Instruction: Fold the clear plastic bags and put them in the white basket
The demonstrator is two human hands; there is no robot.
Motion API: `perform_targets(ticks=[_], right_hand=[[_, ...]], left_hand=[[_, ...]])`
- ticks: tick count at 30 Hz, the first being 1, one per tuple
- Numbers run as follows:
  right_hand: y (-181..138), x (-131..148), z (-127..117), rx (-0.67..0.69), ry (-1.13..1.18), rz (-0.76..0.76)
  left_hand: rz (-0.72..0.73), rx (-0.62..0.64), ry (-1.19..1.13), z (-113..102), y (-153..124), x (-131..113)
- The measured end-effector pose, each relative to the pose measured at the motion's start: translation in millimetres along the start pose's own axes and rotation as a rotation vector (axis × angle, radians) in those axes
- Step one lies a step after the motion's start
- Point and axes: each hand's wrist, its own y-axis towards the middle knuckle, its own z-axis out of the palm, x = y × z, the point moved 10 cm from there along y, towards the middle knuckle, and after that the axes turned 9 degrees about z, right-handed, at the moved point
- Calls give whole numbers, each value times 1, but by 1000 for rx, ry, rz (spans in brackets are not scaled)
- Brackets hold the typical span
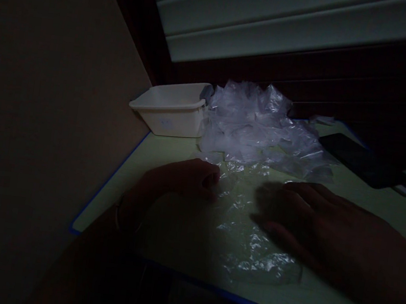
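A clear, crinkled plastic bag (239, 215) lies spread on the pale table, catching light along its wrinkles. My left hand (188, 179) is curled at the bag's left edge, the fingertips and thumb closed on the film there. Over the bag's right side is my right hand (309, 217), open with fingers stretched out and nothing held. Its fingertips are blurred, and I cannot tell whether they press on the film. Behind both hands rises a heap of similar clear plastic bags (251, 121).
A white plastic bin (177, 121) stands at the back left beside the heap. At the right back lies a dark flat object (364, 162). The table (340, 297) has a blue edge. A wall (49, 79) borders the left side; the scene is dim.
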Motion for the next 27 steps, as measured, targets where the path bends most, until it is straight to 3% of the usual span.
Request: perform_targets(ticks=[6,10,12,22,27], right_hand=[[-4,19,28,128,23,-162],[-6,19,34,136,26,-181],[-6,19,34,134,29,-183],[-4,20,35,142,21,-166],[-5,20,36,136,13,-168]], left_hand=[[-35,-46,50,-16,-4,4],[-231,-298,225,-47,-10,28],[-257,-409,284,-55,-11,34],[-283,-521,93,-49,-1,53],[-189,-568,-66,-51,1,43]])
